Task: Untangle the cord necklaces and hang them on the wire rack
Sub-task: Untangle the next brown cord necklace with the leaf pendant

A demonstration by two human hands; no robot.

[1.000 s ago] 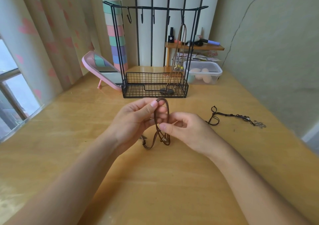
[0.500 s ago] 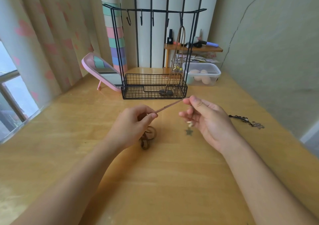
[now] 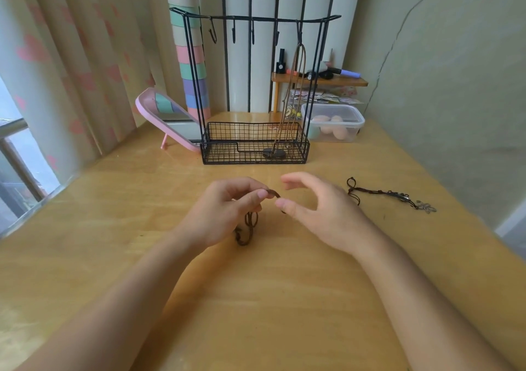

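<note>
My left hand [image 3: 227, 211] pinches a brown cord necklace [image 3: 248, 228] between thumb and forefinger just above the table. The rest of that cord dangles in a small tangle beneath the hand. Right beside it my right hand [image 3: 321, 211] is curved with thumb and fingers apart, its thumb tip close to the cord's short end, holding nothing. The black wire rack [image 3: 256, 18] stands behind the hands. Another brown necklace [image 3: 299, 86] hangs from its right hook, its dark pendant lying in the basket. A black cord necklace [image 3: 390, 195] lies on the table to the right.
A pink tilted mirror [image 3: 168, 120] leans left of the rack. A lidded plastic box [image 3: 333, 123] and a small wooden shelf [image 3: 318, 81] stand behind on the right. Curtains and a window bound the left side, a wall the right.
The cord was stretched taut between both hands; now my right hand has let go and moved back toward the left hand. The cord has gathered under my left hand.
</note>
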